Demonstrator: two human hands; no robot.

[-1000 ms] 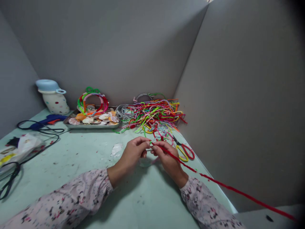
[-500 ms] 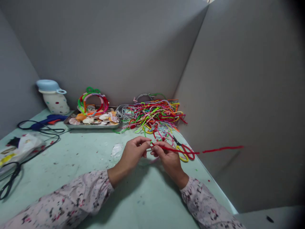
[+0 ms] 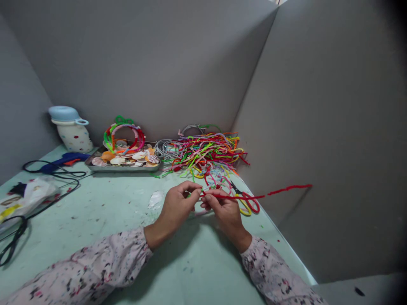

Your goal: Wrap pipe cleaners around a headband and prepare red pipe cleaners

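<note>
Thumb and fingers of my right hand (image 3: 226,210) pinch a long red pipe cleaner (image 3: 251,198), whose free length reaches out to the right. My left hand (image 3: 179,203) is closed close beside it, fingertips nearly touching the right ones. Between the fingertips is a small bit of green and a thin pale piece, too small to make out fully. Scissors with red and yellow handles (image 3: 244,207) lie just beyond my right hand, partly hidden by it and by the pipe cleaner.
A pile of coloured pipe cleaners (image 3: 210,150) lies at the back. Left of it are a metal tray (image 3: 125,169) of shells with coloured rings, a dotted bottle (image 3: 75,136), a blue tool (image 3: 60,163), a black cable (image 3: 51,202) and a plastic bag (image 3: 34,197). Grey walls enclose the table.
The free end of the red pipe cleaner has swung slightly up and to the left. Both hands have stayed almost in place, with small finger movements.
</note>
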